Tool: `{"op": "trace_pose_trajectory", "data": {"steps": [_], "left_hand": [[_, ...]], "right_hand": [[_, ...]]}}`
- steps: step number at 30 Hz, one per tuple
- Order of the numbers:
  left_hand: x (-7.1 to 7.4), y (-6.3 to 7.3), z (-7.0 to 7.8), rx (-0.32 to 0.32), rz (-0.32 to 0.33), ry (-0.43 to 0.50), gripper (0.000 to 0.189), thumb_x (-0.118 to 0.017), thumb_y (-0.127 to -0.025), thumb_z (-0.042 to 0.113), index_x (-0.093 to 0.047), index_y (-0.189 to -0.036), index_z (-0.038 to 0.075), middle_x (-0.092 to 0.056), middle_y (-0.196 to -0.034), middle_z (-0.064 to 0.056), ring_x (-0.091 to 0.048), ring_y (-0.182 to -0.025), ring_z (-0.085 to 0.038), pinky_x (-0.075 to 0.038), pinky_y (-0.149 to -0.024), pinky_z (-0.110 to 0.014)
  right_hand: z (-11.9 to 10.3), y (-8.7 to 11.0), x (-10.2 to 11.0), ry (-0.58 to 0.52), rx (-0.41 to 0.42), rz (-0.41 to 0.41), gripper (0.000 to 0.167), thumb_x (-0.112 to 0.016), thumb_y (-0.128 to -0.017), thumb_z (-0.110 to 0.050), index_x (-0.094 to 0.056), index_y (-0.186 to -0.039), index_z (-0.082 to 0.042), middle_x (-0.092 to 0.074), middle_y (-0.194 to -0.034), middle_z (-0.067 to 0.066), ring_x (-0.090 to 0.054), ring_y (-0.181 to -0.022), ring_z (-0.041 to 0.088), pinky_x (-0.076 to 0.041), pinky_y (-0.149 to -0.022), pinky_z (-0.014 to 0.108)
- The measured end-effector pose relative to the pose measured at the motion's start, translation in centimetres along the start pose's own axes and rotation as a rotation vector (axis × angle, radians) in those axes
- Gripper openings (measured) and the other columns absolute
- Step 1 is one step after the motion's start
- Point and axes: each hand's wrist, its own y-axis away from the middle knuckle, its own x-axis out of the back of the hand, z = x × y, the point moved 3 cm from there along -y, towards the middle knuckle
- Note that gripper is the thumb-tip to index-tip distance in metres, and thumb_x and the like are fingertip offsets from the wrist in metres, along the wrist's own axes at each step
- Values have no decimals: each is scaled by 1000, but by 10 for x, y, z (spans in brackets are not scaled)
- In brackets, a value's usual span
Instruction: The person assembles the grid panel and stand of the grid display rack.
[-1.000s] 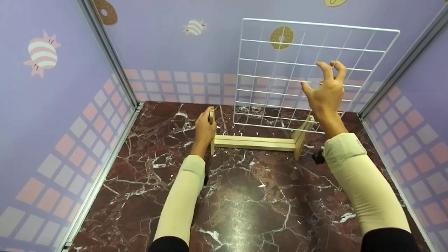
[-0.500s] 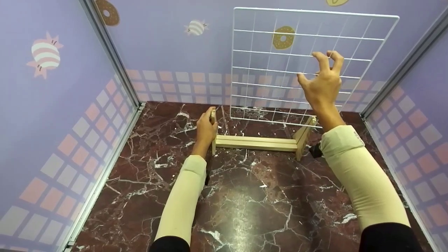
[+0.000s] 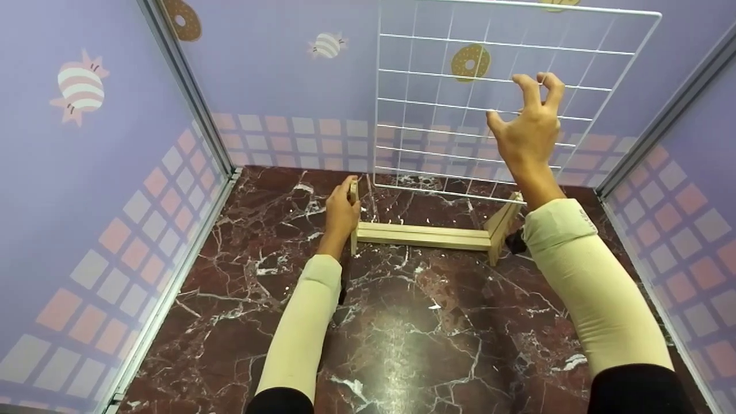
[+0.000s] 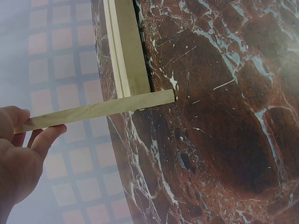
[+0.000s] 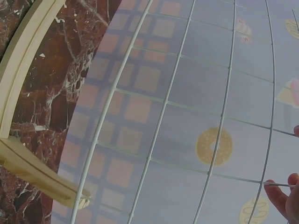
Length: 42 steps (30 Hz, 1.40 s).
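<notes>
The person's left hand [image 3: 341,213] pinches the upper end of one side board [image 4: 98,110] of a pale wooden stand with a long crossbar [image 3: 424,236], standing on the dark red marbled surface [image 3: 402,305]. The right hand [image 3: 529,132], fingers hooked at the wires, holds up a white rectangular wire grid panel [image 3: 443,105] before the lavender wall [image 3: 270,75]; I can't tell whether it touches the stand.

No readable text; faint marks [image 3: 587,220] on right cuff [image 3: 559,225]
</notes>
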Motion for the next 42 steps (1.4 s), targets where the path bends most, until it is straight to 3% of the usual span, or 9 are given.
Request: {"op": "trace_pose_trajectory", "data": {"steps": [20,33,42], "left_hand": [[-2,-2,-3,9,-7,-18,57,-70,-84,-8,-61,-138,10,-70,-118,-20,-67,-111,-38,-55,-101,-46],[-2,-2,-5,-31,26,-9,56,-69,-82,-9,-62,-136,5,-71,-113,-20,-68,-105,-37,-56,-97,-46],[-1,-1,-6,-3,2,-7,58,-70,-84,-8,-60,-139,6,-70,-118,-20,-67,-109,-36,-55,-100,-45]], "right_hand": [[-21,7,-18,-40,55,22,53,-80,-81,-28,-58,-130,-21,-45,-145,8,-58,-91,25,-59,-77,44],[-15,13,-26,-52,41,26,54,-82,-81,-27,-59,-130,-19,-45,-145,10,-60,-94,26,-59,-78,46],[-8,21,-35,-57,43,25,54,-82,-79,-24,-61,-129,-16,-47,-144,12,-57,-91,24,-54,-74,47]]}}
